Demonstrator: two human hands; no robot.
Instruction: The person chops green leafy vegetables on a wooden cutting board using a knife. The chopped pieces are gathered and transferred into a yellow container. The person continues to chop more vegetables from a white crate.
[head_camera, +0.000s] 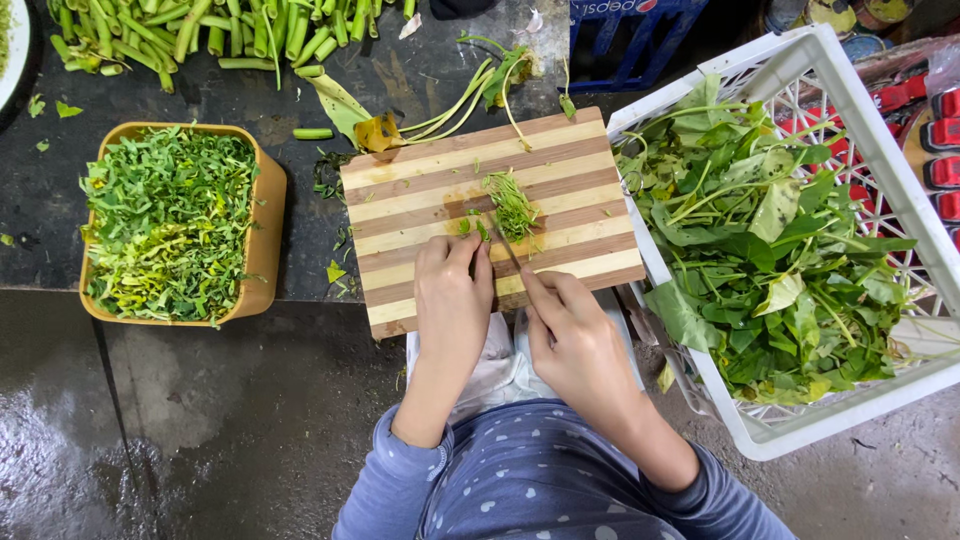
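Green shredded leaves (512, 205) at frame centre on striped wooden board (490, 215) — left hand (453, 290) flat, fingertips pressing scraps; right hand (570, 335) clamped on knife (505, 243) just beside — white crate (850, 300) of greens right.

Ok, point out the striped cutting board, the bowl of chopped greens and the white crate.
striped cutting board (430, 190), head view, bare left part of its top.
bowl of chopped greens (268, 225), head view, its right wall.
white crate (800, 430), head view, its near rim.
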